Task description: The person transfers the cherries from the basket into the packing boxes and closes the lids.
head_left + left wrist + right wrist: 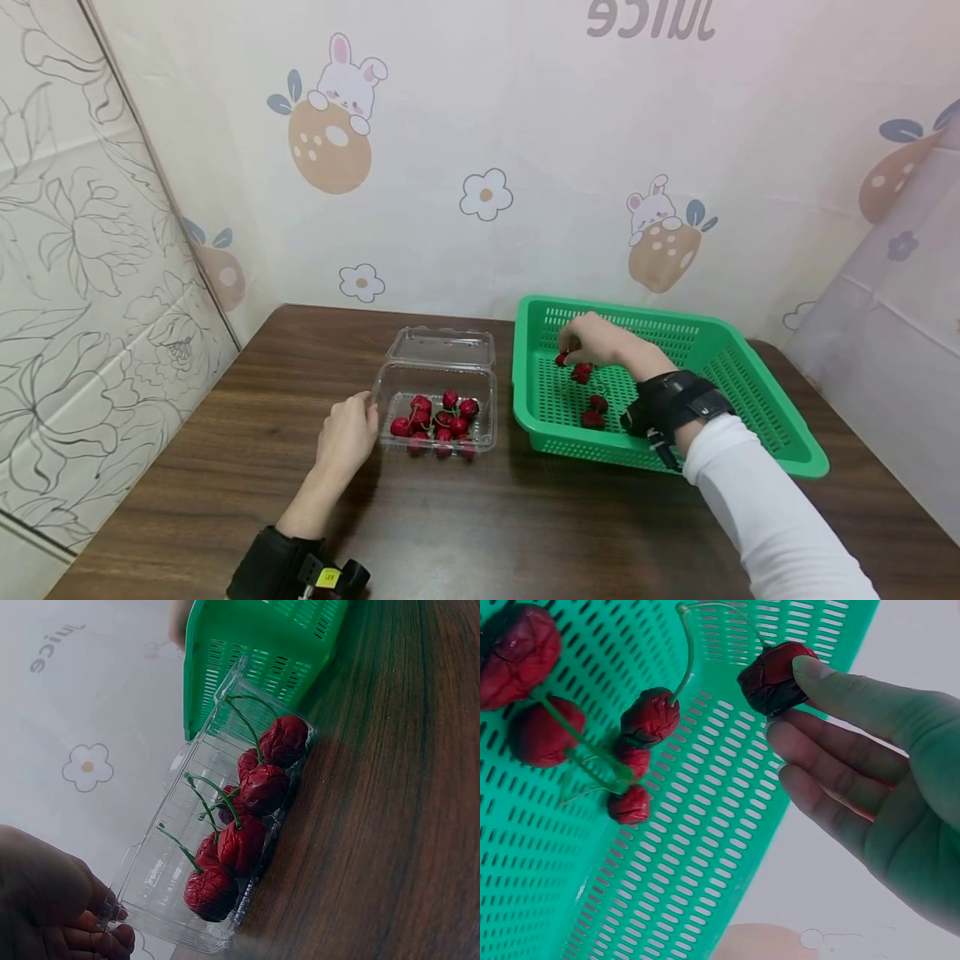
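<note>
My left hand (347, 433) grips the left rim of a clear plastic clamshell box (487, 408), thumb and fingertips on its edge in the left wrist view. Inside lie several dark red cherries (244, 844) with green stems, and the hinged lid (441, 347) stands open at the back. Over the left part of a green plastic basket (675, 321), my right hand (600, 340) pinches a wrinkled cherry (776, 679) between thumb and fingers. Its stem meets that of a second cherry (650, 718) hanging beside it. More cherries (544, 733) lie on the basket's slotted floor.
Box and basket stand side by side on a dark wooden table (450, 533), a narrow gap between them. Behind rises a wall covering (570, 125) printed with rabbits and flowers. Each wrist wears a black strap with a camera.
</note>
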Demonstrator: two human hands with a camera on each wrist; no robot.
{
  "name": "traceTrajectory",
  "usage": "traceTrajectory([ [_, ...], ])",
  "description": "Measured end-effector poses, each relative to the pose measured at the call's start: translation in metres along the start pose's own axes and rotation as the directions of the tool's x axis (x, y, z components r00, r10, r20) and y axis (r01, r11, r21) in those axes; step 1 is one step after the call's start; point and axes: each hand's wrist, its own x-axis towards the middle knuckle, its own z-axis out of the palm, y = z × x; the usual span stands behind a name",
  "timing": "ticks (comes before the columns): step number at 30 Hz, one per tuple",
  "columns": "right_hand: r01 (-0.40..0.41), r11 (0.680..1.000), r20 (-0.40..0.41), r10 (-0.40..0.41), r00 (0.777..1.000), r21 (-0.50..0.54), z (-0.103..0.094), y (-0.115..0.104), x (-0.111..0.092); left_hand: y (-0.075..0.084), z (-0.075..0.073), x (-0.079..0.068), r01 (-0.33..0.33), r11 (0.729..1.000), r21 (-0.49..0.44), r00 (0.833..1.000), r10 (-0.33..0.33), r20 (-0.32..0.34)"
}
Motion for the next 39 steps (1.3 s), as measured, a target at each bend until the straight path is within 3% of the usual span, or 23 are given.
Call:
traceTrajectory([
  [22, 0.042, 0.999, -0.202, -0.035, 0.979, 0.033, -0.034, -0.043, -0.016, -0.002, 0.000, 0.001, 0.006, 1.000, -0.011, 1.000, -0.006, -0.004],
  [32, 0.006, 0.997, -0.300, 0.019, 0.954, 0.081, -0.039, -0.074, -0.018, -0.002, 0.001, 0.001, 0.015, 1.000, -0.021, 1.000, -0.015, 0.006],
  [39, 0.010, 0.992, -0.387, 0.040, 0.921, 0.127, -0.036, -0.090, -0.013, 0.000, 0.000, 0.001, 0.006, 1.000, -0.011, 1.000, -0.006, 0.002],
])
